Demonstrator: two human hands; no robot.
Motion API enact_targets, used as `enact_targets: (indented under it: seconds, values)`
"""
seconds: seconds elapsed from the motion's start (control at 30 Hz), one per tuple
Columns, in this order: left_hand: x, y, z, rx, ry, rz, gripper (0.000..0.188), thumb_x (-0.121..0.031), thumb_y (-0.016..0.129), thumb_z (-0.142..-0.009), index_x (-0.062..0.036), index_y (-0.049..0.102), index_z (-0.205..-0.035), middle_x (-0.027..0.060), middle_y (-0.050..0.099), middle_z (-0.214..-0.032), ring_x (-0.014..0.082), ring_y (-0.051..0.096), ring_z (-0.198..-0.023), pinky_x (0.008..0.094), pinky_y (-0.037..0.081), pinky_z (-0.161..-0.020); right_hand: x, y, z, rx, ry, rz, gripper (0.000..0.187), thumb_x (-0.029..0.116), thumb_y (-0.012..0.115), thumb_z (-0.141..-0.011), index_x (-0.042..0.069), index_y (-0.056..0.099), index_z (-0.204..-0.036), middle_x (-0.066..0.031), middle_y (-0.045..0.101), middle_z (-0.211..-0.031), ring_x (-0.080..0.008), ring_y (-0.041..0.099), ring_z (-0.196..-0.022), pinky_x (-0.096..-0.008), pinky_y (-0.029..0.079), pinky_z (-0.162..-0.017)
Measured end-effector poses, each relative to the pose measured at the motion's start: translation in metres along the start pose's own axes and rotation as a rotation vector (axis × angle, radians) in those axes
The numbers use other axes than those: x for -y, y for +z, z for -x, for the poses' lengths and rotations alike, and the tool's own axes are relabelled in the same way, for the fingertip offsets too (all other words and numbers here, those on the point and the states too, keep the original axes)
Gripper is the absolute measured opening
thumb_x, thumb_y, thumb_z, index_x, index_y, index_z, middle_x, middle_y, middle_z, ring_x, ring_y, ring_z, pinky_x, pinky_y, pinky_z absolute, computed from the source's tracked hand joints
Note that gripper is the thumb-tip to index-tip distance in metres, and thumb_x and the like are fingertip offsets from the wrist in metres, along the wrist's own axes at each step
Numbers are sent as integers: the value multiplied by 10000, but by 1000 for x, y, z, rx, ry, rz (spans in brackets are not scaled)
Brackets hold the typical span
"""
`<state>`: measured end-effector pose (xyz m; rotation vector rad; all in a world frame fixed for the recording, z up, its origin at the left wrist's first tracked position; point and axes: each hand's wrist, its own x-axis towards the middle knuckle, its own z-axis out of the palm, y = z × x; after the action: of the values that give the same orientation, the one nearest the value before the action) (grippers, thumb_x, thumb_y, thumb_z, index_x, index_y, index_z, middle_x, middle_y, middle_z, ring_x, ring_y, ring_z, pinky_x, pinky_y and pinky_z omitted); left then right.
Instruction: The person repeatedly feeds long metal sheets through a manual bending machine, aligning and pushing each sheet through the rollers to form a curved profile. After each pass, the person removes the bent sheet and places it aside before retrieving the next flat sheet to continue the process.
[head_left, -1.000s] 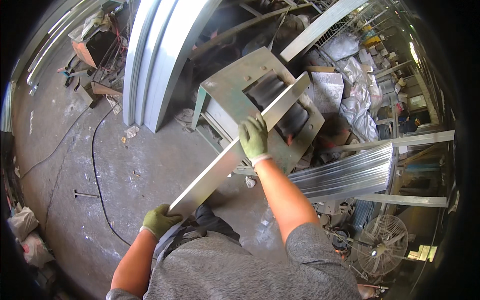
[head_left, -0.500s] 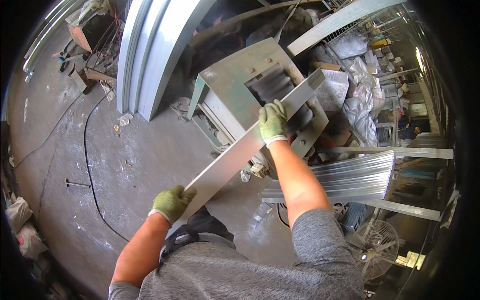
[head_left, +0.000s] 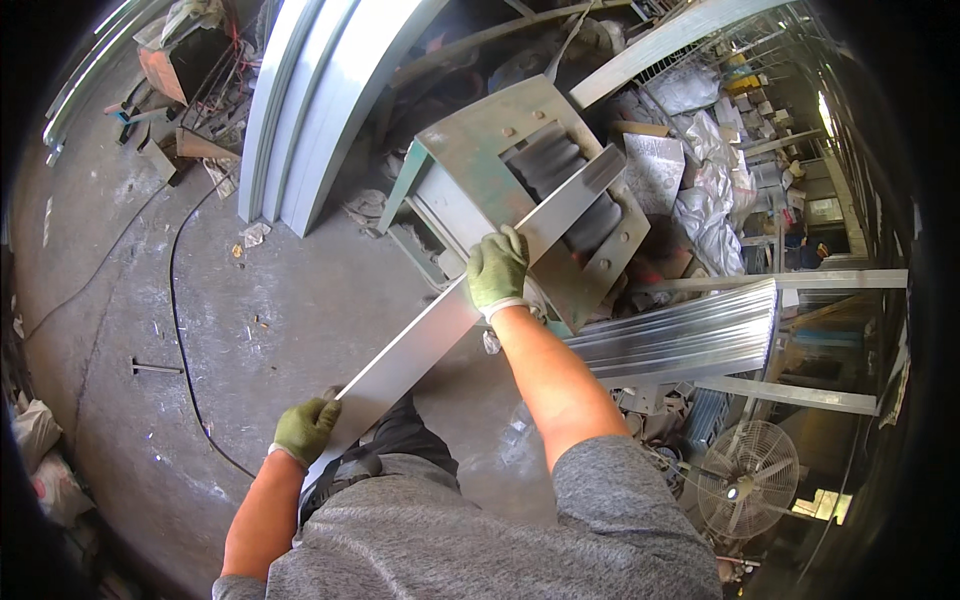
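Observation:
A long, flat silver metal profile (head_left: 420,342) slants across the view from my waist up to a machine. My left hand (head_left: 306,430), in a green glove, is closed around its near end. My right hand (head_left: 498,268), gloved the same way, wraps over the profile farther along, just short of the machine. The machine (head_left: 470,135) has a worn beige and green metal housing with bolts and an opening with dark, ridged rollers (head_left: 548,160). Across this opening lies the far part of the profile; whether it touches the rollers I cannot tell.
Tall silver profiles (head_left: 315,110) stand left of the machine. A stack of ribbed metal profiles (head_left: 690,335) lies on a rack at right, above a round fan (head_left: 748,480). A black cable (head_left: 178,330) and a small metal bar (head_left: 157,368) lie on the floor.
Both hands have moved left and toward my body with the profile. Its far end has drawn back a little across the machine's opening.

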<state>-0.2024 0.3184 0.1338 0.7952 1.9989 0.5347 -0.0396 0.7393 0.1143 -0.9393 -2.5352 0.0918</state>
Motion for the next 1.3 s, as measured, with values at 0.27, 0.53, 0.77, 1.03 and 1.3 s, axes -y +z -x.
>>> enact_targets:
  seconds: [0.27, 0.53, 0.77, 1.03, 1.3]
  values:
    - [80, -5, 38, -76, 33, -4, 498, -548, 575, -1078, -89, 754, -1005, 238, 742, -955, 491, 698, -936, 556, 536, -791, 69, 11, 40, -2, -14, 20, 218, 250, 656, -931, 39, 697, -896, -129, 689, -1141, -385, 511, -1331, -579, 353, -1178]
    - [157, -5, 80, -130, -8, 11, 513, -548, 600, -1067, -73, 781, -999, 229, 753, -908, 468, 728, -896, 521, 559, -773, 134, 19, 91, 110, 81, -65, 217, 265, 641, -945, 61, 697, -896, -129, 666, -1193, -407, 466, -1424, -620, 333, -1208]
    - [202, -3, 107, -105, -174, -44, 535, -564, 566, -1079, -78, 787, -1120, 241, 779, -1000, 454, 753, -1007, 518, 580, -866, 176, 32, 127, 105, 78, -136, 238, 300, 650, -1000, 78, 720, -956, -182, 675, -1360, -478, 460, -1463, -598, 353, -1222]
    - [82, 22, -35, 92, -161, 198, 630, -596, 519, -1088, -47, 795, -1226, 223, 805, -1124, 349, 773, -1083, 467, 566, -958, 37, -26, 18, 14, -88, -326, 201, 250, 732, -963, 61, 751, -899, -142, 775, -1088, -354, 706, -1064, -485, 539, -970]
    - [-49, -11, -93, 487, 129, 327, 958, -854, 570, -953, -27, 637, -1432, 85, 762, -1071, 152, 691, -950, 344, 579, -810, -23, -54, -54, 110, 46, -65, 662, 512, 509, -1079, 81, 759, -643, -172, 713, -684, -407, 707, -691, -513, 546, -764]
